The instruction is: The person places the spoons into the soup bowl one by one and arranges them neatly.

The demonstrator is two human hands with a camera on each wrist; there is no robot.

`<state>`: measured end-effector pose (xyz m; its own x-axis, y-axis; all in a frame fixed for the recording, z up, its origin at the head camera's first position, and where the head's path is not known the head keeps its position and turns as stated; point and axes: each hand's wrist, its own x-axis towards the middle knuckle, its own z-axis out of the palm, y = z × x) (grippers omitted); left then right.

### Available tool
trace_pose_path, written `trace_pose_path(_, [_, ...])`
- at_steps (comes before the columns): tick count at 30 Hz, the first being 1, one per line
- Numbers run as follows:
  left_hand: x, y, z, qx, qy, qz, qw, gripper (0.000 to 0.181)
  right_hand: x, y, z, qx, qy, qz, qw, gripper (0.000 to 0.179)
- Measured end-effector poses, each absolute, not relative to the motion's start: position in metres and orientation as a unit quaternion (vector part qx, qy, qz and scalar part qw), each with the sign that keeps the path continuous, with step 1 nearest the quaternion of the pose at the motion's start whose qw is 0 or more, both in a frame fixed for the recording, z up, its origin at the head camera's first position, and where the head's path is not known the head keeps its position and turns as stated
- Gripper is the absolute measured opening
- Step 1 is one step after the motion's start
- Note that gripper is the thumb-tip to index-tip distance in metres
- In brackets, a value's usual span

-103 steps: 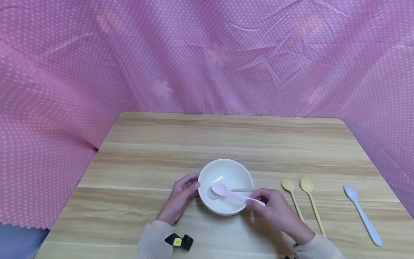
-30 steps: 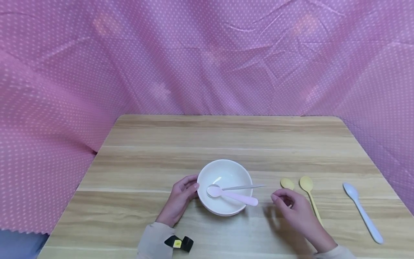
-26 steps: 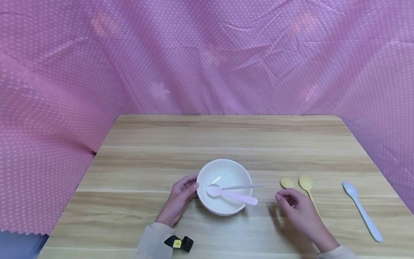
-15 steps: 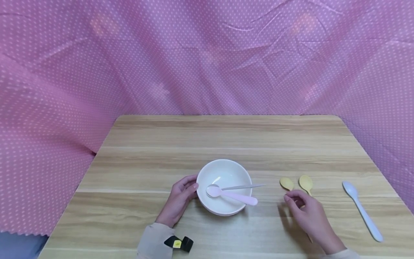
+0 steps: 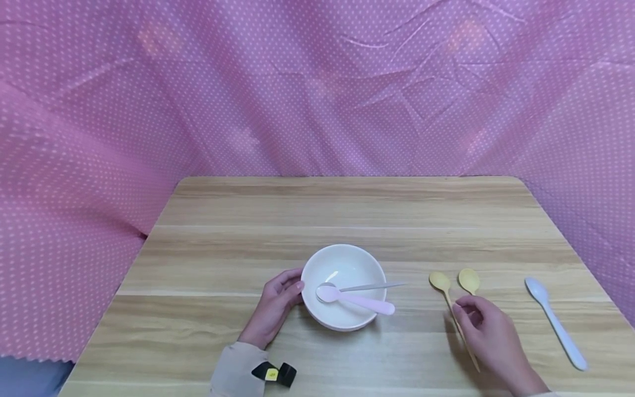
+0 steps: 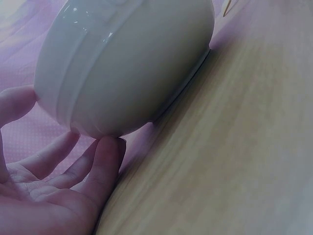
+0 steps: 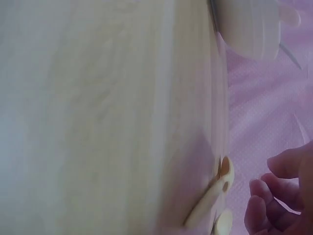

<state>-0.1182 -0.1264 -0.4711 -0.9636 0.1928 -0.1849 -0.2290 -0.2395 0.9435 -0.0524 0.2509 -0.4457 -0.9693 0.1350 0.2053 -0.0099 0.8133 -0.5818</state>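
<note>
My left hand (image 5: 275, 303) holds the near left side of a white bowl (image 5: 357, 264); in the left wrist view its thumb and fingertips touch the bowl's outer wall (image 6: 132, 63). Inside lie a pink spoon (image 5: 364, 303) and a thin metal spoon (image 5: 374, 286), handles over the right rim, the pink one's head overlapping the metal one's. My right hand (image 5: 496, 333), fingers loosely bent and nothing in them, hovers over two yellow spoons. The left yellow spoon (image 5: 439, 281) shows whole; the right yellow spoon (image 5: 468, 280) has its handle hidden beneath the hand.
A pale blue spoon (image 5: 558, 328) lies to the right of my right hand on the wooden table (image 5: 297, 207). Pink dotted cloth (image 5: 317, 110) hangs behind and at both sides. A black strap (image 5: 274, 372) is on the left sleeve.
My right hand has let go of the pink spoon, now resting in the bowl, and has moved right to above the yellow spoons. The left hand stays at the bowl.
</note>
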Motion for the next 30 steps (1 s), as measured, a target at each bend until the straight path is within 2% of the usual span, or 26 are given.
trace_pose_path(5, [-0.119,-0.126,-0.472,-0.009,0.604,0.786,0.131,0.047,-0.047,0.262,-0.447,-0.036,-0.947,0.282,0.148,0.011])
trace_pose_path(12, [-0.119,-0.126,-0.473,-0.010,0.605,0.786,0.129,0.047,-0.042,0.281,-0.447,-0.060,-0.951,0.265,0.146,0.014])
trace_pose_path(21, [-0.118,-0.126,-0.471,-0.017,0.600,0.788,0.135,0.047,-0.036,0.307,-0.447,-0.074,-0.954,0.234,0.173,0.014])
trace_pose_path(30, [-0.117,-0.127,-0.471,-0.011,0.603,0.786,0.134,0.049,-0.027,0.327,-0.448,-0.118,-0.962,0.190,0.154,0.018])
